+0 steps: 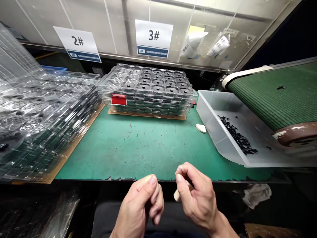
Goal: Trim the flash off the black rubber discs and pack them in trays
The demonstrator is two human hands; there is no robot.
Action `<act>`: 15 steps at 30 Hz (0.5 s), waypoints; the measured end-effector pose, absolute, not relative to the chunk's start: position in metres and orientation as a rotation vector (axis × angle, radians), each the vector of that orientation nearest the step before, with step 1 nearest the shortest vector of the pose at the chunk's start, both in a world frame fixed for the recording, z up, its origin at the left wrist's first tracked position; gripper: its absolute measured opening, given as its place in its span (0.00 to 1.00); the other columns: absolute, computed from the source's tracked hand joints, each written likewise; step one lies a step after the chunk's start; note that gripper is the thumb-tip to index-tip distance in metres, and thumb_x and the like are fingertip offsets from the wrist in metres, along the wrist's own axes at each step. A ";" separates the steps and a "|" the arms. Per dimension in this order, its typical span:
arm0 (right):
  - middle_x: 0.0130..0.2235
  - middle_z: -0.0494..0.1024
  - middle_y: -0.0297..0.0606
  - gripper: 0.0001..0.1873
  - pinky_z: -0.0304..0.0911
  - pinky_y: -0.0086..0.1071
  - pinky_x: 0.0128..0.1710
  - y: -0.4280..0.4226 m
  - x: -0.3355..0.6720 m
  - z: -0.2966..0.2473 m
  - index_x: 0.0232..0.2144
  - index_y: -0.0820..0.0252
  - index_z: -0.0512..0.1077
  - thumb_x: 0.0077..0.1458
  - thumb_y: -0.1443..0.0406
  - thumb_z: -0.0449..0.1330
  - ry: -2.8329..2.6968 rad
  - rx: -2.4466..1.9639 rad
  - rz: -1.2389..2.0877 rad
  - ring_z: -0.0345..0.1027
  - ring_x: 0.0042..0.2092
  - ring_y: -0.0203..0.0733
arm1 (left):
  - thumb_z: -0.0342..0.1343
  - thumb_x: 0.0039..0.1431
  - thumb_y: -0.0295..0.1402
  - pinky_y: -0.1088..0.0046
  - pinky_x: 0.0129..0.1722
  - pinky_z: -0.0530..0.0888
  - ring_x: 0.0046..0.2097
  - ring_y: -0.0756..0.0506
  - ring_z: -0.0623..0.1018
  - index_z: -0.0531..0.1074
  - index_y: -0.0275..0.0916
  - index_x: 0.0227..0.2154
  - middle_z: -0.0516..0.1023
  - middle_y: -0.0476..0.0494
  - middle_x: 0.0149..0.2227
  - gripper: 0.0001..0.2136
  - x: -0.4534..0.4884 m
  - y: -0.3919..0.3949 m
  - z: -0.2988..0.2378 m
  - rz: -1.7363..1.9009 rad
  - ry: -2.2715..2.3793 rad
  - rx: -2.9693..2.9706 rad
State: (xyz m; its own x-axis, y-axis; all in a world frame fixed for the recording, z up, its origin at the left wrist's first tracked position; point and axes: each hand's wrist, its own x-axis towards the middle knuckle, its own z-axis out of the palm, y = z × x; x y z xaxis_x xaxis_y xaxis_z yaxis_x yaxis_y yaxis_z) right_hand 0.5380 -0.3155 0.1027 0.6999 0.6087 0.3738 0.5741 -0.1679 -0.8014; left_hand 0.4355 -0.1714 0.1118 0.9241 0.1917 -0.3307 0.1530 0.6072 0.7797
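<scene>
My left hand (142, 206) and my right hand (195, 195) hover close together just off the near edge of the green mat (148, 145), over my lap. The left hand's fingers are curled in; whether anything is in them is hidden. The right hand is pinched around a small cream-coloured piece (177, 195) that pokes out below the thumb. Straight ahead lies a stack of clear blister trays (146, 91) with black round parts in the right-hand pockets and a red tag (118, 99) on the front.
A taller slanted pile of clear trays (37, 122) fills the left. At right a clear plastic bin (237, 132) holds small black parts under a green conveyor belt (274, 96). A white wedge (200, 128) lies on the mat. Signs "2#" (78, 43) and "3#" (153, 38) hang behind.
</scene>
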 end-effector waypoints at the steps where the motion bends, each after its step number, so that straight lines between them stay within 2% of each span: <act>1: 0.28 0.64 0.29 0.10 0.59 0.23 0.22 -0.317 0.538 0.100 0.33 0.58 0.66 0.70 0.69 0.53 -0.915 -1.845 0.034 0.63 0.21 0.28 | 0.51 0.67 0.50 0.67 0.23 0.57 0.20 0.48 0.61 0.61 0.43 0.20 0.59 0.51 0.16 0.23 0.436 -0.171 0.112 0.025 0.394 0.899; 4: 0.24 0.64 0.28 0.13 0.60 0.23 0.23 -0.320 0.538 0.092 0.31 0.58 0.66 0.71 0.65 0.53 -0.813 -1.893 0.016 0.63 0.20 0.29 | 0.51 0.68 0.50 0.67 0.23 0.53 0.19 0.49 0.60 0.62 0.43 0.20 0.58 0.52 0.16 0.22 0.437 -0.170 0.115 0.033 0.375 0.822; 7: 0.28 0.69 0.28 0.05 0.62 0.22 0.20 -0.324 0.536 0.085 0.41 0.58 0.67 0.71 0.62 0.56 -0.658 -1.898 0.109 0.64 0.19 0.29 | 0.52 0.68 0.48 0.68 0.23 0.53 0.19 0.49 0.59 0.63 0.43 0.21 0.59 0.53 0.17 0.21 0.438 -0.168 0.120 0.043 0.377 0.751; 9: 0.29 0.71 0.29 0.06 0.62 0.21 0.20 -0.327 0.534 0.082 0.44 0.57 0.68 0.70 0.62 0.56 -0.643 -1.904 0.169 0.65 0.20 0.29 | 0.50 0.69 0.46 0.69 0.24 0.55 0.20 0.50 0.60 0.62 0.42 0.21 0.59 0.53 0.18 0.21 0.439 -0.167 0.124 0.026 0.396 0.709; 12: 0.27 0.69 0.29 0.08 0.61 0.21 0.22 -0.329 0.530 0.081 0.38 0.58 0.70 0.71 0.62 0.56 -0.698 -1.898 0.232 0.64 0.21 0.29 | 0.48 0.71 0.44 0.71 0.27 0.59 0.22 0.50 0.62 0.61 0.41 0.22 0.61 0.53 0.19 0.21 0.440 -0.168 0.128 0.014 0.431 0.689; 15: 0.26 0.66 0.28 0.13 0.59 0.22 0.22 -0.328 0.528 0.080 0.32 0.58 0.67 0.72 0.62 0.56 -0.710 -1.875 0.237 0.64 0.20 0.28 | 0.47 0.72 0.43 0.71 0.28 0.61 0.24 0.49 0.66 0.63 0.40 0.22 0.64 0.51 0.19 0.21 0.440 -0.171 0.128 0.040 0.440 0.700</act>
